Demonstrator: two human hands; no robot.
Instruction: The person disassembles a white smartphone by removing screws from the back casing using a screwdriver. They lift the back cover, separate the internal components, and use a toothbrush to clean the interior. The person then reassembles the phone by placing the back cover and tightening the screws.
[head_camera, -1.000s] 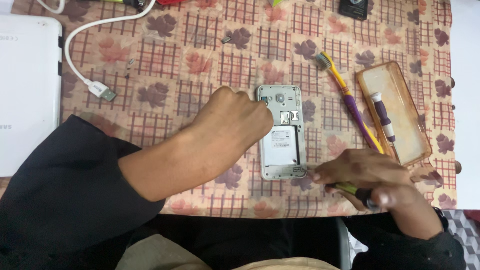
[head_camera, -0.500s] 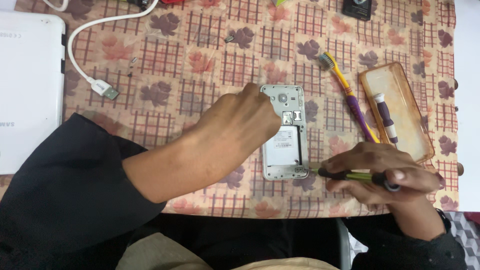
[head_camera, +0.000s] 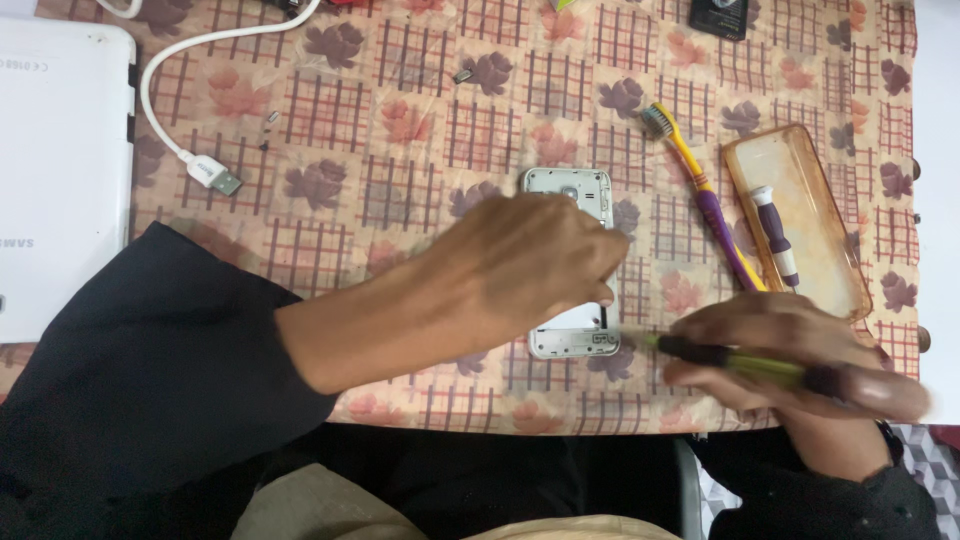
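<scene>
An opened silver phone (head_camera: 572, 340), back cover off, lies on the patterned tablecloth near the table's front edge. My left hand (head_camera: 525, 262) rests on top of it and hides most of its middle, holding it down. My right hand (head_camera: 790, 355) grips a green-and-black screwdriver (head_camera: 735, 360) almost level with the table. Its tip points left at the phone's lower right corner. Both arms wear black sleeves.
A yellow-and-purple toothbrush (head_camera: 705, 195) and a clear orange phone case (head_camera: 800, 220) holding a small purple-and-white tool (head_camera: 775, 235) lie right of the phone. A white laptop (head_camera: 55, 170) and white USB cable (head_camera: 190, 150) lie left. Tiny screws (head_camera: 270, 118) dot the cloth.
My right hand turned the screwdriver flatter and brought its tip to the phone's lower right corner. My left hand slid further over the phone.
</scene>
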